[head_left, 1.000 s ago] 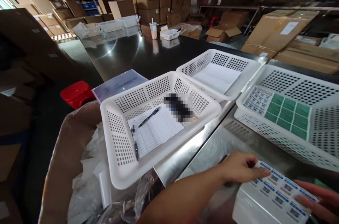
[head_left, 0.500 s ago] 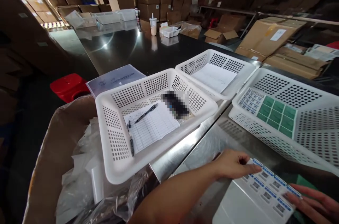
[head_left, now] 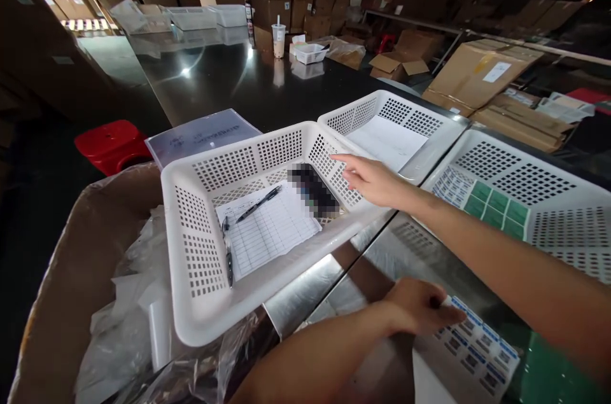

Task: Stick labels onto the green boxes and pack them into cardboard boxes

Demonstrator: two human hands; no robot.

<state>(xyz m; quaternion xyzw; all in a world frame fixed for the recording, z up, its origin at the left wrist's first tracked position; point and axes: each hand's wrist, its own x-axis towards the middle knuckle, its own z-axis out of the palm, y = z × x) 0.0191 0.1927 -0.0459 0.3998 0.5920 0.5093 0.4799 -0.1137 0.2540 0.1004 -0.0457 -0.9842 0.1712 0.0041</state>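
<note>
A sheet of QR-code stickers [head_left: 477, 347], white with blue bands, lies at the lower right. My left hand [head_left: 420, 304] pinches its upper left corner between thumb and fingers. Above the near white basket [head_left: 188, 321], at its right end, hovers my right hand [head_left: 370, 180]. Its index finger points left, the other fingers are partly curled, and nothing is in it. Inside that basket are a lined form [head_left: 272, 232], a pen [head_left: 259, 203], a second pen [head_left: 229, 257] and a dark object [head_left: 317, 191] blurred out by pixels.
Behind stands another white basket [head_left: 344, 114] holding white paper [head_left: 394, 140]. A third basket [head_left: 563, 168] at right holds green stickers [head_left: 496, 208]. Left are a carton with plastic wrap [head_left: 62, 270] and a red stool [head_left: 112, 146]. A drink cup [head_left: 279, 40] stands farther back.
My right hand has let go of the sticker sheet and moved up and left over the near basket. My left hand still holds the sheet, which has tilted and shifted slightly downward.
</note>
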